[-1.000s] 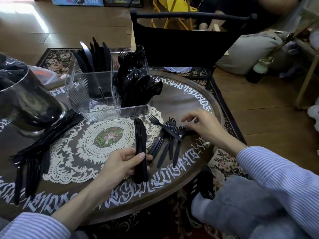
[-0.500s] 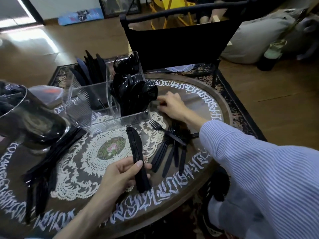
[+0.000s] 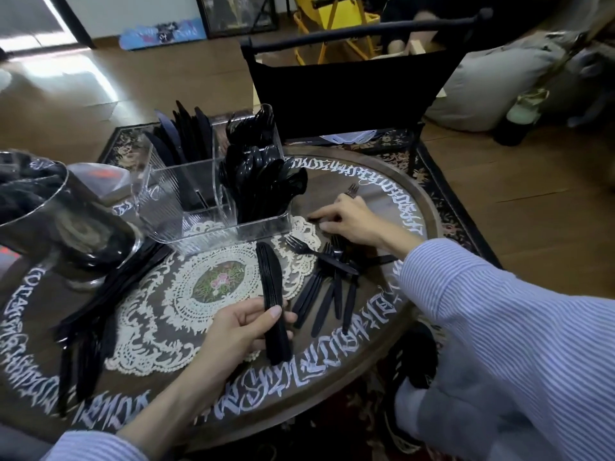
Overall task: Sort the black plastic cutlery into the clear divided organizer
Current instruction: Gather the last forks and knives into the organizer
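The stack of black knives sits in the left hand, pinched between thumb and fingers around the handles, blades pointing up and away toward the clear organizer. The stack's long axis runs nearly straight from the person toward the organizer's front wall, so the coming move is probably a lift forward and to the left: the compartment already holding knives is the far left one, beyond and to the left of the blade tips. The spoons fill the right side of the organizer, and the near left compartment looks empty apart from one thin dark piece.

The right hand lies on the table just right of the organizer, clenched loosely around a fork whose tines stick out past the knuckles, index finger stretched toward the organizer's base. It is the nearer hand to the spoon side; the left hand is nearer the knife side. A loose group of forks lies fanned on the table between the two hands, handles toward the person.

More black cutlery lies heaped at the left by a metal bucket, too dark and tangled to sort by type. How many knives the stack holds cannot be told, and the fork's handle is hidden inside the right hand.
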